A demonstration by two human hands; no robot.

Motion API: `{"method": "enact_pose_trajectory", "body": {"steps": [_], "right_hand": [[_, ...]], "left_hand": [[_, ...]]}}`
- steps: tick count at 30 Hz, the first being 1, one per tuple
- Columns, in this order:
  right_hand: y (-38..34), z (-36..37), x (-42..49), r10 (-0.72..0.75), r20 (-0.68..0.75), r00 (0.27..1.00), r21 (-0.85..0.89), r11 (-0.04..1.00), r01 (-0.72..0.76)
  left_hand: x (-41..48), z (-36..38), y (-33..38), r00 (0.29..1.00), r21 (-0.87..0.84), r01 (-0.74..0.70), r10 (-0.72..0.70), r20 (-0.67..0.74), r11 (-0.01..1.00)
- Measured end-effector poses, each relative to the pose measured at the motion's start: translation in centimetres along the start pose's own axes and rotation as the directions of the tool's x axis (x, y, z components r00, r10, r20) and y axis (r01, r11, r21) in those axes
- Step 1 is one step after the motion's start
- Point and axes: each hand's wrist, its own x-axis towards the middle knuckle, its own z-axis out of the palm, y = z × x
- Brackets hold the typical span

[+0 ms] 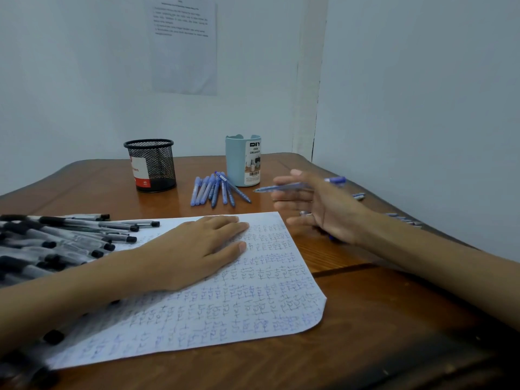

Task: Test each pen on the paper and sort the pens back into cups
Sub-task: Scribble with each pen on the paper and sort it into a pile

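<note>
Our right hand (315, 209) pinched a blue pen (281, 188) between thumb and forefinger, the other fingers spread loosely below it; blur hid the exact grip. The pen's tip pointed toward the light blue cup (243, 161), just beyond the fingertips. With so light a hold, we judged the pen could slip, or its tip could knock the cup or scatter the loose blue pens (216, 190) lying past the fingertips at the cup's foot.

Our left hand (197, 249) lay flat, its straight fingers pressing the paper (253, 305), which was crowded with marks. If that hand lifted, the sheet could slide. On the little-finger side lay a heap of black pens (70, 235), partly on the paper. The black mesh cup (153, 164) stood well beyond the left fingertips. A few stray pens (358, 196) lay behind the right knuckles near the edge of the table (380, 305), where they could roll off.
</note>
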Motion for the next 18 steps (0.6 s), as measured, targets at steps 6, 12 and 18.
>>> {"method": "enact_pose_trajectory", "body": {"steps": [6, 12, 18], "right_hand": [[0.2, 0.2, -0.4, -0.022, -0.048, 0.999, -0.247, 0.969, 0.009], [0.1, 1.1, -1.3, -0.095, 0.082, 0.992, -0.332, 0.936, 0.118], [1.1, 1.6, -1.4, -0.189, 0.026, 0.982, -0.494, 0.851, 0.177]], "left_hand": [[0.0, 0.0, 0.0, 1.000, -0.001, 0.007, -0.007, 0.008, 1.000], [0.1, 0.0, 0.0, 1.000, 0.007, 0.009, -0.009, 0.014, 1.000], [-0.1, -0.1, 0.1, 1.000, -0.003, 0.003, -0.003, 0.008, 1.000]]}}
